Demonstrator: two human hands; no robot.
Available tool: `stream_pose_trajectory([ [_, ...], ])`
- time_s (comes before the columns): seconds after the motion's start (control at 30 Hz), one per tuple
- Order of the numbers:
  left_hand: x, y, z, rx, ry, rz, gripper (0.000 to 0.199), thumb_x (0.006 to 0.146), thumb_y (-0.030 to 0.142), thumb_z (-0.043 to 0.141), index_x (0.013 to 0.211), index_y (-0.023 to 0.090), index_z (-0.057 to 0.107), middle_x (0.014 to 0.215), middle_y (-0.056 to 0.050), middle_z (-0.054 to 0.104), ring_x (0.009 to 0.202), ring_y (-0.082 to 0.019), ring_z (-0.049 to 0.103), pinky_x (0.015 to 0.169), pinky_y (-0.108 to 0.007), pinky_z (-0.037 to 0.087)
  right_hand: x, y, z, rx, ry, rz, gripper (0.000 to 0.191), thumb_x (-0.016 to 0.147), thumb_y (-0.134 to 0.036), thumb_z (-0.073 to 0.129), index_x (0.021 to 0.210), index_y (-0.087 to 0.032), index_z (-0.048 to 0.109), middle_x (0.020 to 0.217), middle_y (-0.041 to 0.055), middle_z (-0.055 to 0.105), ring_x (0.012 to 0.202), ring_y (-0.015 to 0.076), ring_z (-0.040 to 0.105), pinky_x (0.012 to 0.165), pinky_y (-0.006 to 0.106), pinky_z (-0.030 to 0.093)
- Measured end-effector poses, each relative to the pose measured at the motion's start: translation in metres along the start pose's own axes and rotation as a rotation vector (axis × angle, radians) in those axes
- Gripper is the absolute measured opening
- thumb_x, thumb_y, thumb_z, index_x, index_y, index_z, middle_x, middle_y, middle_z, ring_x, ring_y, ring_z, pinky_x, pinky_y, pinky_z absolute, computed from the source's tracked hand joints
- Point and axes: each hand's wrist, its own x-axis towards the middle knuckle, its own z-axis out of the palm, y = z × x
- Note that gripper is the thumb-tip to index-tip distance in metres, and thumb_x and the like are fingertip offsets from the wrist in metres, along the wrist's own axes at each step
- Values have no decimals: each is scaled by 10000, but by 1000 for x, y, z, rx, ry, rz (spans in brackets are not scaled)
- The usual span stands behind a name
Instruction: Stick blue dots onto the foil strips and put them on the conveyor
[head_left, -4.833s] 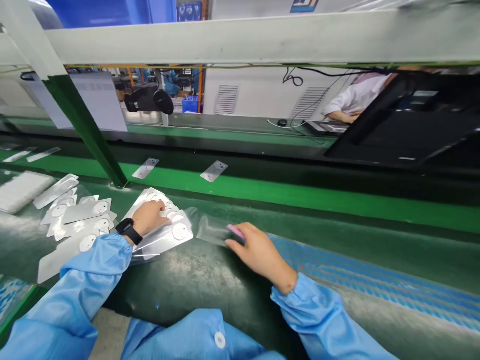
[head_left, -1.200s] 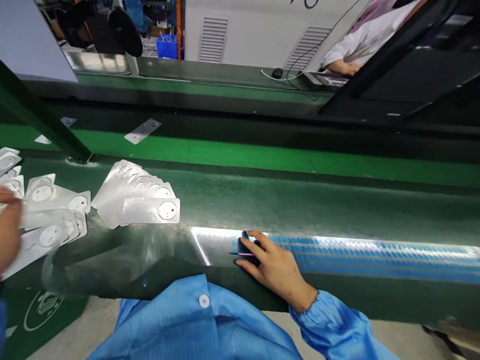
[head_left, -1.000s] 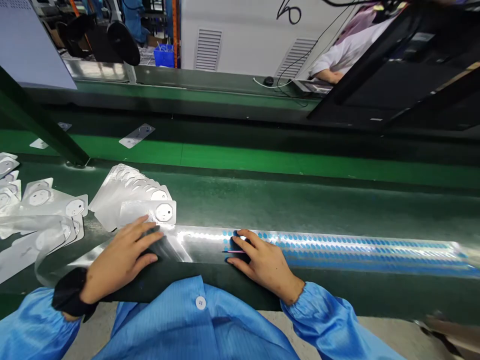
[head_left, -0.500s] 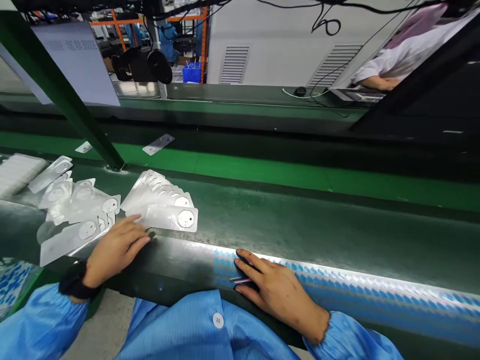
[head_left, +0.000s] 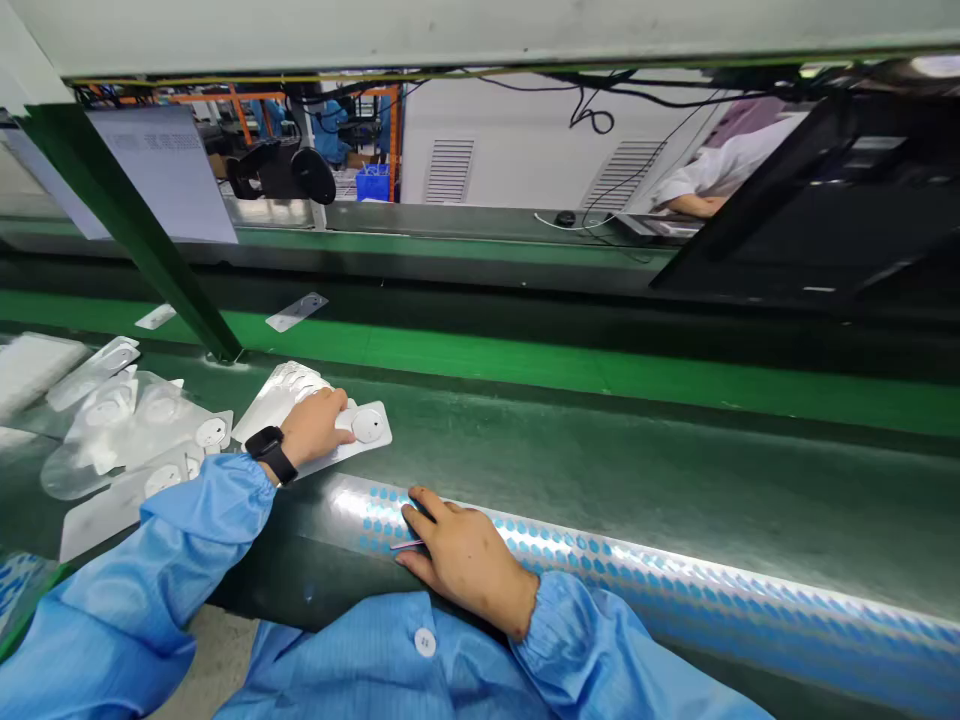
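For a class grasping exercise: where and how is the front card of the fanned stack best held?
Probably pinch the front card by its right end, from the right: that end, bearing a round white disc, juts clear of the stack; the left hand partly covers the rest.

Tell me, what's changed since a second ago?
The left hand moved forward from the blue-dotted strip to the silver cards; the front card now slants beneath it. The right hand and strip shifted left, as did a card on the green belt. The right hand still has a thin pink piece; the green post stayed.
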Motion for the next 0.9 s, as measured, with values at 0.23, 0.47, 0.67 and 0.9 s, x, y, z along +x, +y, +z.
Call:
stream_pose_trajectory([
  [0.23, 4, 35, -13, -447, 83, -95, 390, 822, 175, 459, 1206, 221, 413, 731, 20, 564, 641, -177, 549, 619, -270, 397, 0, 7, -1, -14, -14, 47, 484, 858, -482, 586, 1242, -187, 598, 1356, 132, 535, 937, 280, 671, 795, 382, 548],
  [0.47, -23, 53, 9, -834, 101, -84, 358, 741, 121, 419, 1054, 231, 555, 828, 19, 550, 691, -147, 514, 672, -265, 403, -10, 42, -9, -78, 27, 194, 462, 884, -458, 546, 1268, -205, 594, 1374, 131, 520, 971, 278, 671, 826, 393, 545],
  [0.67, -50, 36, 43, -706, 33, -82, 294, 798, 217, 411, 1071, 197, 518, 713, 24, 508, 671, -168, 523, 660, -284, 399, -36, 76, -11, 2, 99, 276, 405, 829, -392, 601, 1188, -211, 651, 1349, 134, 544, 963, 290, 672, 806, 420, 552],
  [0.9, -55, 45, 39, -544, -126, 14, 275, 783, 231, 527, 1056, 204, 543, 664, 38, 575, 640, -173, 579, 609, -269, 383, -15, 89, -46, 918, 557, 363, 241, 783, -386, 578, 838, -203, 725, 1083, 96, 672, 829, 221, 640, 741, 376, 524],
])
